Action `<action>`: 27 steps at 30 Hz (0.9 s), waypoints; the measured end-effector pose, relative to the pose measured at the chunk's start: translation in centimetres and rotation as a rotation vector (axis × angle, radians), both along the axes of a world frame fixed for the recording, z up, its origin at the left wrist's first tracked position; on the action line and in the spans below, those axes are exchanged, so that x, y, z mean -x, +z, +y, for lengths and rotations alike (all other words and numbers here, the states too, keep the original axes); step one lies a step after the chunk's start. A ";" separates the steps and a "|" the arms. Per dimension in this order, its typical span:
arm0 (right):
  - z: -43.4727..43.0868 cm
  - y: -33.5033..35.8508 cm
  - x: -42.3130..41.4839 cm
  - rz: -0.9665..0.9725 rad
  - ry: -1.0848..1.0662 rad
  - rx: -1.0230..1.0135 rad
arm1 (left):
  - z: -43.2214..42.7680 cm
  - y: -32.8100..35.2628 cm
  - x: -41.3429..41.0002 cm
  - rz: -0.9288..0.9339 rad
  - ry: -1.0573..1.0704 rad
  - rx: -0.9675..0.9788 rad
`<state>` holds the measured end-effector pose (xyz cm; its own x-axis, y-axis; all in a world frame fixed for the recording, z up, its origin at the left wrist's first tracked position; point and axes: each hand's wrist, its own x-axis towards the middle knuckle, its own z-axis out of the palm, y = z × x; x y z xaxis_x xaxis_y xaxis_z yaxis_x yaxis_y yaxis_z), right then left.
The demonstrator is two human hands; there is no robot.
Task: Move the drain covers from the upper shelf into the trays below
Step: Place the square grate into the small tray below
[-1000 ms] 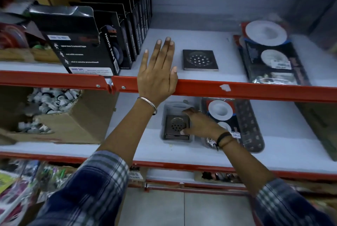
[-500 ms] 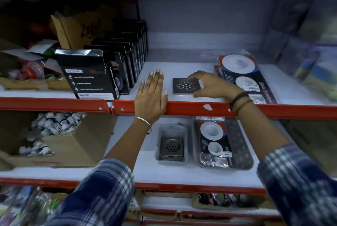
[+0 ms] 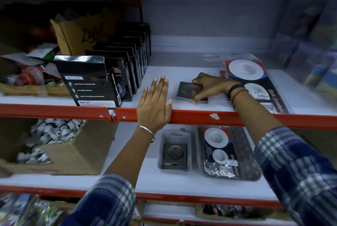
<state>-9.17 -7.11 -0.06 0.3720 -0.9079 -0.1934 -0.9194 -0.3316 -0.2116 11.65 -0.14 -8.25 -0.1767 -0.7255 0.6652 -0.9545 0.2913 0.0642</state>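
Since half a second ago, the right hand (image 3: 211,87) has been closed more around the square drain cover (image 3: 189,92) on the upper shelf (image 3: 182,72); the thumb is now at the cover's near edge and the fingers are curled over its far edge, so the cover is pinched but is still seen lying on the shelf. The right arm is stretched in from 4 o'clock, with dark bands on the wrist. The left hand (image 3: 155,105) is laid flat and open on the red shelf rail (image 3: 200,117), fingers pointed to 12 o'clock, and nothing is held in it. The cover sits at 3 o'clock from the left hand, near but apart. One loose square cover is counted on the upper shelf, and one more square cover (image 3: 174,154) is seen inside the small grey tray (image 3: 161,152) on the shelf below, at 6 o'clock from the gripped one. Two trays are counted below; the bigger tray (image 3: 253,167) at 3 o'clock from the small one is filled with a packet of white round strainers (image 3: 218,151). One more such packet (image 3: 255,79) is laid on the upper shelf, just beside the right wrist.
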 end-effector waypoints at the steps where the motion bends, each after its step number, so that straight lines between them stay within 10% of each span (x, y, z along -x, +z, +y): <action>1: 1.0 0.4 0.3 -0.017 -0.001 0.023 | 0.1 0.0 0.0 0.002 -0.001 -0.003; 7: 10.9 3.5 1.2 -0.164 0.096 0.145 | 0.6 0.5 0.2 0.013 -0.003 0.005; 13: 16.3 -1.1 0.5 -0.129 0.259 -0.233 | 0.6 0.2 0.4 0.039 0.042 0.003; 27: 4.2 -22.5 -5.8 0.075 0.021 -0.319 | -0.9 -1.7 0.1 0.031 0.030 0.191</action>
